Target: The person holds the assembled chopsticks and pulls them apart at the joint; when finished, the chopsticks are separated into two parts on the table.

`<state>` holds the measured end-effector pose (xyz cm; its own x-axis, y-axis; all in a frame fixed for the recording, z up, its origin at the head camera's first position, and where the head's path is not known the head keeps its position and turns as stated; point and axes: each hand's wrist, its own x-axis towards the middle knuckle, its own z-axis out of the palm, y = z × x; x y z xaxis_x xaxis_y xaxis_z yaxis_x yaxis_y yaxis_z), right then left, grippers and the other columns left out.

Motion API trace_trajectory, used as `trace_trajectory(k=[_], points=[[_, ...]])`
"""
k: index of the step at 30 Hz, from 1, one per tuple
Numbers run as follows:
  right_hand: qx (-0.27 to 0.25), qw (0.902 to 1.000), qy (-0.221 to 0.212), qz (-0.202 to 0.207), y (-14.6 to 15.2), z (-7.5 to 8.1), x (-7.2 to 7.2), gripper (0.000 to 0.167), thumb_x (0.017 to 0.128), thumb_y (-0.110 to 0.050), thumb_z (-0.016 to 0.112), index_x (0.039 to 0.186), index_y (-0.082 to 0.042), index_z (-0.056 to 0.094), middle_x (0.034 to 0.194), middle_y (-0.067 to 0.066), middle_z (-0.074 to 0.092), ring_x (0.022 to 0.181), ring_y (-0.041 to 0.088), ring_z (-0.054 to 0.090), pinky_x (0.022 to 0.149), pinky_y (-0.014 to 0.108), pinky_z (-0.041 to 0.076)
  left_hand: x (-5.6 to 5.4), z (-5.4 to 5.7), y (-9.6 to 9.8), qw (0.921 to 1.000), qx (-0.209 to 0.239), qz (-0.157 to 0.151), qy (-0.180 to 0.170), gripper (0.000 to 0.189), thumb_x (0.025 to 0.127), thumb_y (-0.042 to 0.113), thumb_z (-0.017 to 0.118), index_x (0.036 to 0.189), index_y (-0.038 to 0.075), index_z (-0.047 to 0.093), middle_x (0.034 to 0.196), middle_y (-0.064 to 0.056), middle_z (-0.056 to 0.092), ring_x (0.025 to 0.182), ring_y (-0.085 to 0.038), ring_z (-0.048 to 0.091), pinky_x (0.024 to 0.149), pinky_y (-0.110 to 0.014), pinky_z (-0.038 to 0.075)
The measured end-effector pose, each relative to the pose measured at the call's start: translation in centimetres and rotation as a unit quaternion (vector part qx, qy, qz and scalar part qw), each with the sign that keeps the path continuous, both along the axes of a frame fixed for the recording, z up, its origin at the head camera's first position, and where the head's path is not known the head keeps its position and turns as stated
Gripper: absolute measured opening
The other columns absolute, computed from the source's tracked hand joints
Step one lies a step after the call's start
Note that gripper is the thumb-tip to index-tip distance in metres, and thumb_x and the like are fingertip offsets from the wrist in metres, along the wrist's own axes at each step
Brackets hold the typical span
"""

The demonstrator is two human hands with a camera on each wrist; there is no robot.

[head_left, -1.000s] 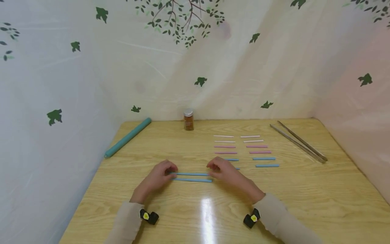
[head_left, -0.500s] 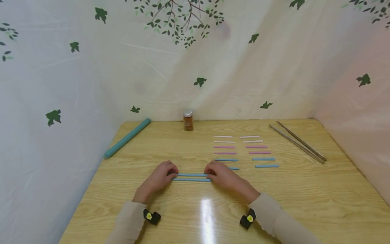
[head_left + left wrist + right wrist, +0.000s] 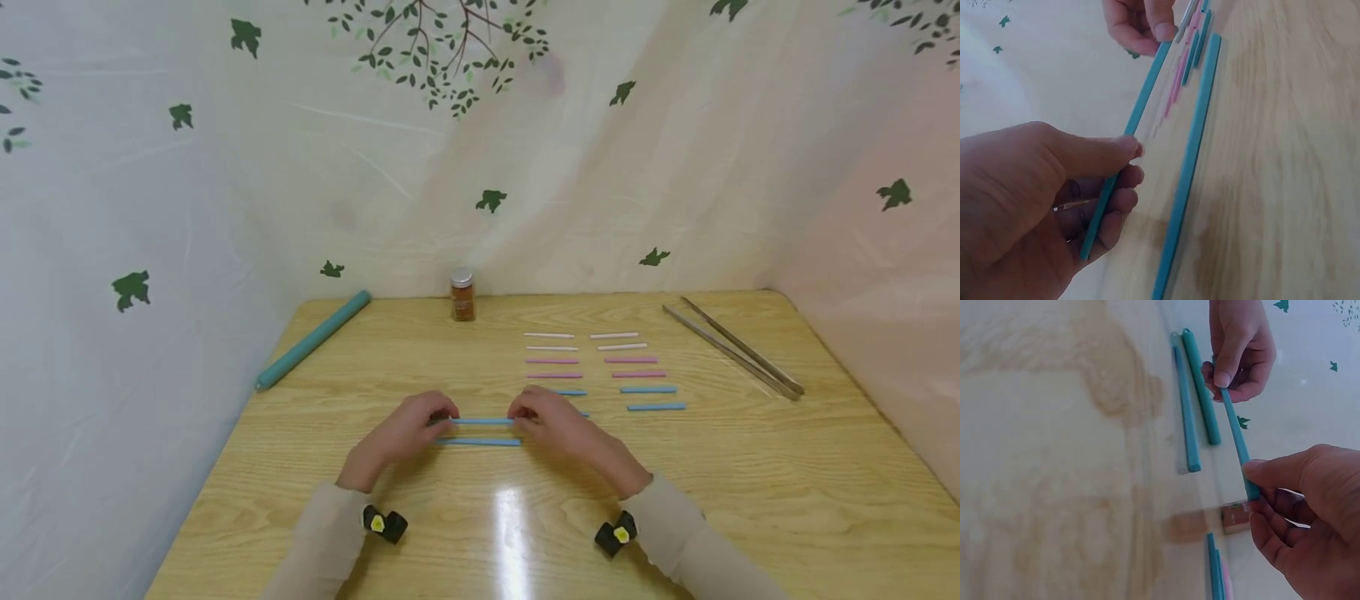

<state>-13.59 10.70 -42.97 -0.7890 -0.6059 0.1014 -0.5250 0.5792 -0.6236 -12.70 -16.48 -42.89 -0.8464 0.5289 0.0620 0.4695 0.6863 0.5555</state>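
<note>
A blue chopstick is held level just over the table by both hands. My left hand pinches it between thumb and fingers, and its thin end runs back under the palm in the left wrist view. My right hand pinches the thicker end with thumb and fingertips, clearest in the right wrist view. A second blue chopstick lies on the table on the near side, parallel to it. Just beyond my right hand lie short blue sticks, one pair partly hidden behind that hand.
Short pink and white sticks lie in rows at the back right of the wooden table. Two long metal rods lie farther right. A small jar stands at the back, and a teal rod lies far left.
The held chopstick has come up and away from the one lying on the table. My left hand has slid right along it; my right hand shifted slightly left, then back right.
</note>
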Motion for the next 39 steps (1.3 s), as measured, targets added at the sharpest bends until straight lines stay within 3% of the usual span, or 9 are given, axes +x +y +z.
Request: trace_trajectory(k=[5, 10, 19, 29, 39], points=[[-0.020, 0.9985, 0.049, 0.012, 0.0, 0.6, -0.3, 0.012, 0.091, -0.010, 0.064, 0.102, -0.008, 0.068, 0.091, -0.003, 0.061, 0.084, 0.010, 0.056, 0.073, 0.027, 0.050, -0.4, 0.7, 1.3, 0.9999, -0.004, -0.007, 0.009, 0.006, 0.095, 0.009, 0.059, 0.097, 0.008, 0.064, 0.089, 0.001, 0.060, 0.080, -0.009, 0.054, 0.073, -0.029, 0.048], [-0.055, 0.9965, 0.059, 0.022, -0.5, 0.5, -0.6, 0.018, 0.092, -0.015, 0.064, 0.107, -0.007, 0.067, 0.094, -0.001, 0.062, 0.085, 0.011, 0.056, 0.074, 0.032, 0.051, -0.7, 1.3, 2.5, 0.9992, 0.004, -0.030, 0.025, 0.005, 0.095, 0.009, 0.058, 0.096, 0.008, 0.062, 0.089, 0.000, 0.060, 0.080, -0.010, 0.054, 0.071, -0.028, 0.048], [-0.048, 0.9961, 0.073, 0.014, -0.9, 0.5, -0.8, 0.010, 0.092, -0.017, 0.063, 0.100, -0.013, 0.069, 0.087, -0.004, 0.060, 0.077, 0.006, 0.052, 0.068, 0.021, 0.047, -0.9, 2.4, 4.0, 0.9978, -0.012, -0.048, 0.044, 0.010, 0.095, 0.015, 0.059, 0.100, 0.009, 0.066, 0.089, 0.000, 0.061, 0.077, -0.009, 0.055, 0.069, -0.026, 0.047], [-0.036, 0.9973, 0.058, 0.029, -0.3, 1.1, -0.6, 0.011, 0.095, -0.018, 0.059, 0.097, -0.009, 0.066, 0.086, -0.003, 0.058, 0.074, 0.005, 0.050, 0.066, 0.020, 0.046, -1.1, 1.9, 4.8, 0.9972, 0.000, -0.050, 0.056, 0.007, 0.095, 0.014, 0.059, 0.095, 0.010, 0.065, 0.089, 0.001, 0.061, 0.077, -0.008, 0.055, 0.070, -0.024, 0.048], [-0.039, 0.9948, 0.089, 0.031, 0.3, 0.6, -0.3, 0.007, 0.096, -0.016, 0.057, 0.095, -0.011, 0.061, 0.087, -0.002, 0.057, 0.074, 0.006, 0.050, 0.067, 0.021, 0.047, -1.2, 1.3, 5.0, 0.9946, 0.025, -0.058, 0.082, 0.005, 0.093, 0.010, 0.061, 0.089, 0.012, 0.063, 0.084, 0.003, 0.059, 0.071, -0.007, 0.051, 0.066, -0.022, 0.045]])
